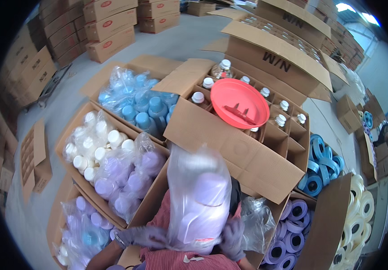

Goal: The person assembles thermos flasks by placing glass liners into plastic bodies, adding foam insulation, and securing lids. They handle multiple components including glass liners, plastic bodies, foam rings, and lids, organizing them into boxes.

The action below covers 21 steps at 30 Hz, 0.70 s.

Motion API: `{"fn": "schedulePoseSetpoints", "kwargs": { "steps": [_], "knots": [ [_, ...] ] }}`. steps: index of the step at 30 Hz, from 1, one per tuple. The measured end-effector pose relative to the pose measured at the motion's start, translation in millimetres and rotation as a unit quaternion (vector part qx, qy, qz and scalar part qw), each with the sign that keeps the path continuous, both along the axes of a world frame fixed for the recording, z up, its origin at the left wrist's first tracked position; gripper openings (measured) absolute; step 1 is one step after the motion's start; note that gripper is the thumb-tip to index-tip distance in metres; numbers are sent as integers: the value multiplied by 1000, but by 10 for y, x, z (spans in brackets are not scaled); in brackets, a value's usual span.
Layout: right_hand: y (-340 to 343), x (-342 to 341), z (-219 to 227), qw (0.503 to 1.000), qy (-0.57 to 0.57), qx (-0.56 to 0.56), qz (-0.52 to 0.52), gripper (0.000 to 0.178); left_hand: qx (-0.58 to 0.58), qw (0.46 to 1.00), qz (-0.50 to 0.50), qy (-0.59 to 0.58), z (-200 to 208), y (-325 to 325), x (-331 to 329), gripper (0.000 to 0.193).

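Note:
A clear plastic bag [182,173] stands upright before my chest, its top blurred by motion. Large purple plastic bottles or jars [209,189] show through it. My left hand [146,236], in a grey-purple glove, is closed at the bag's lower left side. On the lower right, my right hand [233,236], gloved too, presses against the bag with its fingers bent; the fingertips are partly hidden. Just beyond the bag is a divided carton [234,144] holding clear bottles with white caps. Across its top rests a round red plastic tray [227,92] with a small red tool [240,114] in it.
On the left, open cartons hold bagged blue bottles [144,119], white bottles [115,137] and purple bottles [86,220]. Blue rings [322,162], purple rings [288,238] and cream rings [360,211] fill cartons at right. Stacked boxes [108,27] stand behind. Crumpled plastic [254,222] lies beside my right hand.

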State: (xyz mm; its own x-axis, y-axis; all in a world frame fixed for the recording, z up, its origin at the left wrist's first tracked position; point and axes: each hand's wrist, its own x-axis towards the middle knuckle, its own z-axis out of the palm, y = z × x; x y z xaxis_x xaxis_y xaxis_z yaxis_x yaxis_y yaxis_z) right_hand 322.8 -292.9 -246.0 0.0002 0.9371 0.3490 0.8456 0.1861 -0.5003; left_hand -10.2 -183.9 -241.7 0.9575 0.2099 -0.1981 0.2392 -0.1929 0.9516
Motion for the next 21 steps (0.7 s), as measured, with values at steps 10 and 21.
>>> {"fn": "schedulePoseSetpoints", "kwargs": {
  "steps": [10,21],
  "knots": [
    [-918,199,-1020,960,-135,41,241,26,166,884,430,-82,123,-158,461,43],
    [789,-991,572,930,213,-18,299,24,361,782,509,0,-160,-1220,-547,36]
  ]
}}
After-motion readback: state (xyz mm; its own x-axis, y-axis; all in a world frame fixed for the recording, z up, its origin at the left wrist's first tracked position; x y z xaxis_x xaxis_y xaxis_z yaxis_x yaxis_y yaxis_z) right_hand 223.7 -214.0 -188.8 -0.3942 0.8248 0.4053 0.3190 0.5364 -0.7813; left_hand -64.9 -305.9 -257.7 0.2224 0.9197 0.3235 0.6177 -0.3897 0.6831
